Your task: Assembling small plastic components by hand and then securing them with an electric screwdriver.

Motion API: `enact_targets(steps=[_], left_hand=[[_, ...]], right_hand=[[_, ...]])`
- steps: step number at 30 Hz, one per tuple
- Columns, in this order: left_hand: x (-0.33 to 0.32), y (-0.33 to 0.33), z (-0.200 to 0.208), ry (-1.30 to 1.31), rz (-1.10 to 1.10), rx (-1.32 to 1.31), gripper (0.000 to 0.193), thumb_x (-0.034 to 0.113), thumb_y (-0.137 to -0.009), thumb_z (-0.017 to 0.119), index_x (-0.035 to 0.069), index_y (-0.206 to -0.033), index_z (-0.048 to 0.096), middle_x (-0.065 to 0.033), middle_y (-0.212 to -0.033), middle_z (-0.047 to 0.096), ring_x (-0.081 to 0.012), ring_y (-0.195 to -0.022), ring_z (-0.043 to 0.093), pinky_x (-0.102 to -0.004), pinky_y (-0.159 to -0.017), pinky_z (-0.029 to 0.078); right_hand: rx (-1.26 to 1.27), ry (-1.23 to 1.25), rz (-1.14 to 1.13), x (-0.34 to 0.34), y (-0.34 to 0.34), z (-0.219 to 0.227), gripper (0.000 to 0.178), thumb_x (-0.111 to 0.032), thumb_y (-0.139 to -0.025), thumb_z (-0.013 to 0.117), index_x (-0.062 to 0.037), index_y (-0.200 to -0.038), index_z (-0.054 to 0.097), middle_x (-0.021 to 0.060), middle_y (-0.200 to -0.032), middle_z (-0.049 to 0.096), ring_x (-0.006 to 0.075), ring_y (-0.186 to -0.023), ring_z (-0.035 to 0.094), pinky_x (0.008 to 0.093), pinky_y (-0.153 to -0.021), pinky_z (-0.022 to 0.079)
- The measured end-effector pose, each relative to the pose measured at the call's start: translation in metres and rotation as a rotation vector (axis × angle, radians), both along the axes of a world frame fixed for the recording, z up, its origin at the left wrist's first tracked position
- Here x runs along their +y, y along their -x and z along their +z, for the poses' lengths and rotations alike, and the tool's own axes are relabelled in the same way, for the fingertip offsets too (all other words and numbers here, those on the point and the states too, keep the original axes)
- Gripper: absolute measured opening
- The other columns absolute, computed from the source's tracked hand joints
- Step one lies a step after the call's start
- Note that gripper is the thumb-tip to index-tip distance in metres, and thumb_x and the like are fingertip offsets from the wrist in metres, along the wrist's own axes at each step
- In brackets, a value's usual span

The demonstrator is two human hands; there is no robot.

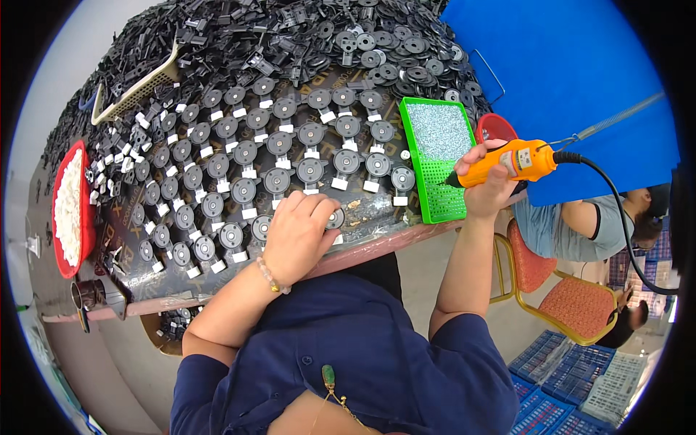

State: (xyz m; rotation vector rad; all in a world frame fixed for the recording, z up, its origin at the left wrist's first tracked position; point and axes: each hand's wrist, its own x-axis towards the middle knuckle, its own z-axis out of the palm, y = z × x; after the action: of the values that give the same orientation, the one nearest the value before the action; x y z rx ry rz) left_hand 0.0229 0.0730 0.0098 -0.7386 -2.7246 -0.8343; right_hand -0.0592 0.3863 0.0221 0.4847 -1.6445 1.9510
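In my right hand (487,183) is an orange electric screwdriver (518,161); its dark tip points left, over the bare perforated end of a green tray (444,210). Small silver screws (437,130) cover the tray's far half. My left hand (296,235) rests at the table's near edge, its fingers closed around a round black part (336,218), partly hidden by them. Rows of similar black discs with white blocks (311,170) lie on the dark table to the left and beyond.
Loose black parts (290,36) are heaped at the back. A red basin of white pieces (70,206) stands far left, near a cream basket (138,90). A red bowl (496,126) sits behind the screwdriver, whose cable (616,190) trails right. Chairs (573,304) and other people (591,228) are at right.
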Motion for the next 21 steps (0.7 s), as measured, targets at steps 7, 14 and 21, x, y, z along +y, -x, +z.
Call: enact_targets(steps=[7,14,21], left_hand=[[-0.002,-0.001,-0.003,-0.055,0.051,0.037,0.056,0.018,-0.066,0.086,0.007,-0.118,0.066,-0.0067,-0.113,0.068,-0.0273,-0.098,0.059,-0.0404,-0.085,0.046],[-0.006,-0.002,-0.012,0.005,0.085,0.091,0.050,0.028,-0.071,0.084,0.007,-0.114,0.069,-0.0055,-0.105,0.068,-0.0241,-0.095,0.058,-0.0386,-0.081,0.043],[-0.001,-0.003,-0.012,0.020,0.094,0.082,0.047,0.029,-0.073,0.083,0.007,-0.113,0.071,-0.0052,-0.104,0.069,-0.0243,-0.094,0.058,-0.0392,-0.079,0.043]], right_hand=[[-0.020,-0.011,-0.015,-0.001,-0.004,-0.002,0.065,-0.059,-0.088,0.070,-0.0032,-0.116,0.051,0.0131,-0.081,0.064,0.0192,-0.060,0.062,0.0331,-0.056,0.055],[-0.017,0.013,-0.067,-0.008,-0.015,0.019,0.075,-0.069,-0.084,0.068,-0.0054,-0.119,0.051,0.0126,-0.086,0.063,0.0192,-0.059,0.060,0.0332,-0.055,0.052],[0.073,0.079,0.353,-0.080,-0.050,0.040,0.081,-0.077,-0.079,0.063,-0.0069,-0.116,0.048,0.0120,-0.086,0.063,0.0192,-0.062,0.063,0.0349,-0.060,0.056]])
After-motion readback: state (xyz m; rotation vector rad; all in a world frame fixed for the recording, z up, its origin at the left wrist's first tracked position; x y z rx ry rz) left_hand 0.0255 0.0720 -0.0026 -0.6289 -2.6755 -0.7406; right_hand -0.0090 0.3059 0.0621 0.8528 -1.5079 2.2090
